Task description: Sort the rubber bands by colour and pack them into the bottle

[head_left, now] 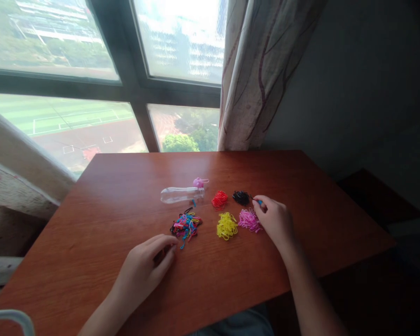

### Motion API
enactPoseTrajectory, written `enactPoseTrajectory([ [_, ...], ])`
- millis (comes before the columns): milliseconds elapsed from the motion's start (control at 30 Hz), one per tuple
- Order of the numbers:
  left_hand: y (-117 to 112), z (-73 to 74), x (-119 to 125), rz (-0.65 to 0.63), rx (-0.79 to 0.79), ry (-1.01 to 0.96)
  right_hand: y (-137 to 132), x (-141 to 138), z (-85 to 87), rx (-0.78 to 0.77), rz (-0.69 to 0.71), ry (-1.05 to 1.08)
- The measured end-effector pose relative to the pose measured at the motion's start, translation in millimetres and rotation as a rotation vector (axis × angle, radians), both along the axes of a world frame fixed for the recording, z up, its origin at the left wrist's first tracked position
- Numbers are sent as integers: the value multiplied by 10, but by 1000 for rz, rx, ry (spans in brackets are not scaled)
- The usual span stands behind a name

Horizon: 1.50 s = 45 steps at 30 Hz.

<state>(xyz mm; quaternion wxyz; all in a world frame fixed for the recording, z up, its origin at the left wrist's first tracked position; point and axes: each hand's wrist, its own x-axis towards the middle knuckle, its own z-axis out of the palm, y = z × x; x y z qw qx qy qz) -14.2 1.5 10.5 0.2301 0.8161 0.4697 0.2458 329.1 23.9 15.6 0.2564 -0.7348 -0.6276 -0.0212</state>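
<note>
Small rubber bands lie in piles on the wooden table. A mixed-colour pile [186, 225] is just beyond my left hand [147, 261], whose thumb and index fingertips are curled close together at its near edge. Whatever is between them is hidden. My right hand [275, 219] is at the right of the black pile [241, 197], its thumb and index finger pinched. A dark strand shows at those fingertips, and a bit of blue [260, 202] beside them. Below it lies the pink pile [249, 220], partly next to my wrist side. Yellow [227, 226] and red [219, 199] piles sit between the hands.
A clear plastic bottle [180, 194] lies on its side behind the mixed pile, with a pink cap-like piece [198, 182] touching or near its neck. A stray blue band [193, 203] lies below it. The table [133, 182] meets a window and curtain [252, 84]. A white curved tube [12, 316] shows bottom left.
</note>
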Motion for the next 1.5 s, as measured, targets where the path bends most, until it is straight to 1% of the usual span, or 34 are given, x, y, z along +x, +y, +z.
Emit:
enactPoseTrajectory([
  [133,-32,-9,14,34,16,-53,108,-4,-4,-40,11,-44],
  [300,-45,6,41,15,-13,-45,198,-50,1,-71,-15,-82],
  [400,-42,-3,32,28,-12,-49,228,-68,4,-78,-34,-91],
  [533,-28,-11,14,61,-11,-45,213,-96,24,-62,-27,-89],
  [733,-18,-25,-16,105,2,-18,94,-195,81,3,-22,-37],
  [867,-14,-45,-33,159,17,33,-41,-391,111,52,54,71],
  [1000,-19,-45,-23,176,15,91,-238,-728,102,59,190,175],
  [1133,-27,-37,-11,184,23,107,-448,-1092,26,28,311,244],
  [1233,-27,-42,3,185,21,106,-562,-1293,-73,-22,364,282],
  [1367,-13,-36,43,161,8,125,-643,-1421,-195,-79,389,304],
  [1500,21,31,109,132,40,177,-675,-1438,-232,-100,401,298],
])
